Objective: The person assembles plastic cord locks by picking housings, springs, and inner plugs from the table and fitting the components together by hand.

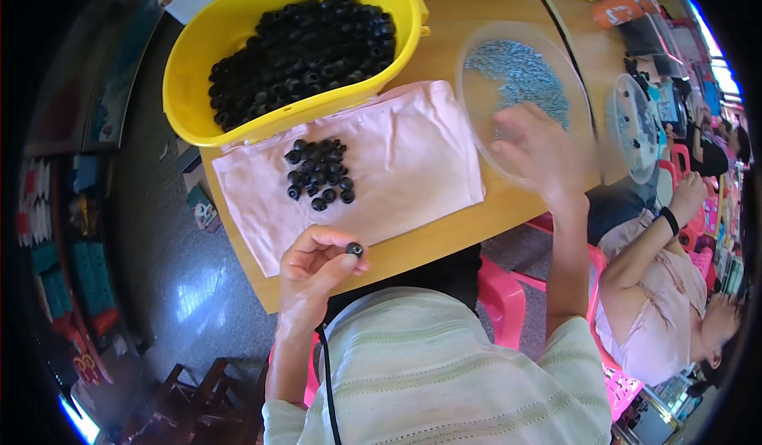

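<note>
One small black ring (354, 248) sits pinched between the thumb and forefinger of your left hand (315, 274), held over the near edge of the worktop (444, 235). Beyond it, a pink cloth (413, 155) lies spread near that edge, with a loose pile of black rings (319, 173) on it. Your right hand (540, 153) is blurred, fingers spread and curled into a clear plastic bowl (476, 72) of small blue-grey pieces (516, 76); you cannot tell whether it grips any. Farther, at the far left, a yellow tub (198, 64) holds many black rings.
</note>
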Tool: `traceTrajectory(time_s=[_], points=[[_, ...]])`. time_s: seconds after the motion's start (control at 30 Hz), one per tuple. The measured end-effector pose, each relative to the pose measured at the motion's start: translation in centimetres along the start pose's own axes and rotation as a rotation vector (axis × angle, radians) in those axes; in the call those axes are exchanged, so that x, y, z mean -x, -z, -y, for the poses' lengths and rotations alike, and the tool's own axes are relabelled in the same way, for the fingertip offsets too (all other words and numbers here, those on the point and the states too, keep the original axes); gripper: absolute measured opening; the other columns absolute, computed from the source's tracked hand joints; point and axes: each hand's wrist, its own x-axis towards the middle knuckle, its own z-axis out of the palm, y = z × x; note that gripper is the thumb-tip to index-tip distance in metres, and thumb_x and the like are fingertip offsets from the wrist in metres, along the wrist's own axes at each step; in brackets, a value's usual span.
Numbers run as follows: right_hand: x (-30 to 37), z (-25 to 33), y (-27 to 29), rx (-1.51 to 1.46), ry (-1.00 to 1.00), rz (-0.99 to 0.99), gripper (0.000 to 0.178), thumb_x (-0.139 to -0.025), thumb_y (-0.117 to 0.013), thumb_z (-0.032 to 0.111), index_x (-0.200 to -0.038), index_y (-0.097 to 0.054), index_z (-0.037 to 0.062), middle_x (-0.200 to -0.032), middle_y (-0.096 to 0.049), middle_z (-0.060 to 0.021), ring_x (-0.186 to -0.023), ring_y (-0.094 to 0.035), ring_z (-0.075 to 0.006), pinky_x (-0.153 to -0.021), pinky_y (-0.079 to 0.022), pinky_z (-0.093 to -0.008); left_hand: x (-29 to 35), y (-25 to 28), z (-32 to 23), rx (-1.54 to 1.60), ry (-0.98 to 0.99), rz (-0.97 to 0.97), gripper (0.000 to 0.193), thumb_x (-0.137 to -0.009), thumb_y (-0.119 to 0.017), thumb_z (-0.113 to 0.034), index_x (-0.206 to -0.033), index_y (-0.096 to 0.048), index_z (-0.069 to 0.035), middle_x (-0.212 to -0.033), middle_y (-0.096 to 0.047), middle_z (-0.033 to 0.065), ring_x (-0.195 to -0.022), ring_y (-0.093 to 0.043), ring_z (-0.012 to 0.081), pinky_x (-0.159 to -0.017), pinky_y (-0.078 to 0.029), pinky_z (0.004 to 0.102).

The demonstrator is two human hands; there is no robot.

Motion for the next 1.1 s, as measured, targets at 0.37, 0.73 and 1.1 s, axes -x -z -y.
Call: traceTrajectory(time_s=[0.37, 0.73, 1.1], points=[[0.6, 0.6, -0.2, -0.174, -0.019, -0.104, 0.014, -0.075, -0.066, 0.002, -0.088, -0.059, 0.0016, -0.081, -0.06, -0.0105, -0.065, -0.062, -0.0183, -0.059, -0.049, -0.0291, -0.6, -0.2, 0.2, -0.013, -0.006, 0.001, 0.014, -0.082, -0.062, -0.002, -0.095, -0.058, -0.001, -0.083, -0.064, 0.0109, -0.074, -0.062, 0.0144, -0.071, -0.051, 0.0269], [-0.9, 5.8, -6.1, -0.318, 0.21, -0.111, 0.024, -0.074, -0.067, -0.003, -0.095, -0.056, 0.0029, -0.088, -0.055, -0.01, -0.072, -0.06, -0.0221, -0.063, -0.049, -0.0306, -0.7, -0.6, 0.1, -0.003, 0.01, 0.031, 0.018, -0.082, -0.065, -0.004, -0.097, -0.058, -0.001, -0.087, -0.065, 0.0111, -0.076, -0.063, 0.0152, -0.073, -0.051, 0.0279], [0.0, 5.3, -5.9, -0.229, 0.201, -0.094, 0.016, -0.077, -0.063, -0.002, -0.091, -0.057, 0.0017, -0.088, -0.056, -0.0127, -0.074, -0.059, -0.0283, -0.063, -0.047, -0.0357, -0.8, -0.5, 0.0, 0.01, 0.03, 0.038, 0.017, -0.082, -0.064, -0.001, -0.097, -0.057, -0.001, -0.089, -0.064, 0.0108, -0.079, -0.062, 0.0149, -0.075, -0.05, 0.0274]])
